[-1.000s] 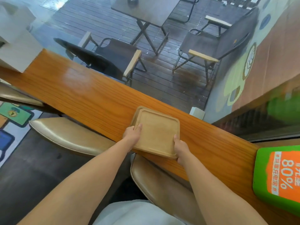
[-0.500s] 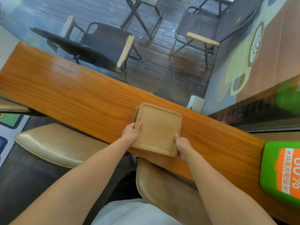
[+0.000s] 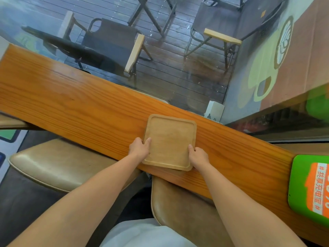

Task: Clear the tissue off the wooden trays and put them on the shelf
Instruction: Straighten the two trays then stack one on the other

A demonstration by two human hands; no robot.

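A stack of square wooden trays [image 3: 170, 141] lies on the long orange wooden counter [image 3: 71, 104], its near edge level with the counter's front edge. The top tray is bare, and the rim of a lower tray peeks out underneath. My left hand [image 3: 139, 147] grips the stack's left edge with the thumb on the tray surface. My right hand [image 3: 198, 155] grips the near right corner. No tissue is in view.
Two tan padded stools [image 3: 58, 163] [image 3: 183, 205] stand under the counter's front edge. A green and orange sign [image 3: 309, 189] lies on the counter at the right. A small white box [image 3: 214, 111] sits behind the counter by the window; outdoor chairs [image 3: 106, 43] show through the glass.
The view has tipped down and shifted. The lower tray, offset to the left a second ago, is now nearly squared under the top one. Both hands keep their hold.
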